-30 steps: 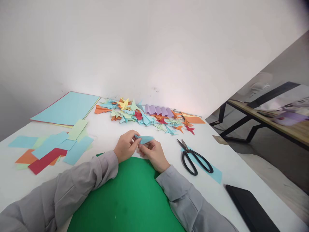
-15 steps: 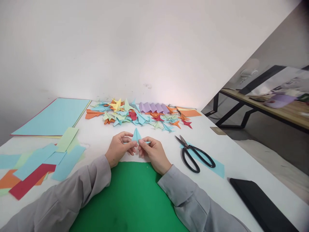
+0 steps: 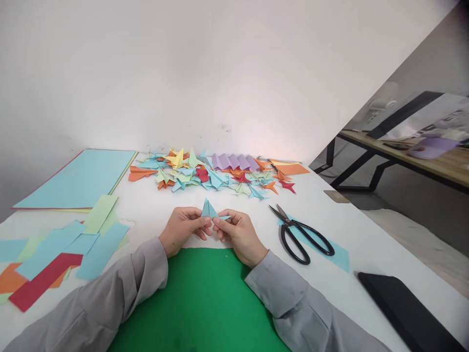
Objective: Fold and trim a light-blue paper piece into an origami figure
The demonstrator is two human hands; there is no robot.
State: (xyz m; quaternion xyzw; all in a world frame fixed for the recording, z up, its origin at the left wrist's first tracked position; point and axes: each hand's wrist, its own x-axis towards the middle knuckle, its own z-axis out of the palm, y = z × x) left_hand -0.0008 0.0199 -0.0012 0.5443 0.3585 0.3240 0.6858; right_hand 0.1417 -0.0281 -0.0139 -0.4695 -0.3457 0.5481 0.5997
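Note:
Between my two hands is a small folded piece of light blue paper [image 3: 209,209], its pointed tip facing away from me and a narrow point sticking out to the right. My left hand [image 3: 186,226] pinches its left lower side between thumb and fingers. On the right lower side, my right hand [image 3: 240,233] pinches it the same way, thumb on top. Both thumbs nearly meet at the paper's near edge, hiding its lower part. Just below the hands lies a green sheet [image 3: 201,298].
Folded paper pieces [image 3: 216,178] in several colours crowd the table's back, beside a purple pleated strip [image 3: 234,162]. Black-handled scissors [image 3: 298,232] rest on a blue strip [image 3: 339,254]. A black flat object [image 3: 406,308] lies right. Loose paper strips [image 3: 47,278] and large sheets [image 3: 78,178] lie left.
The folded blue paper has turned slightly between my hands, its right point now angled differently. The right hand has shifted a little to the right, and the view has moved slightly.

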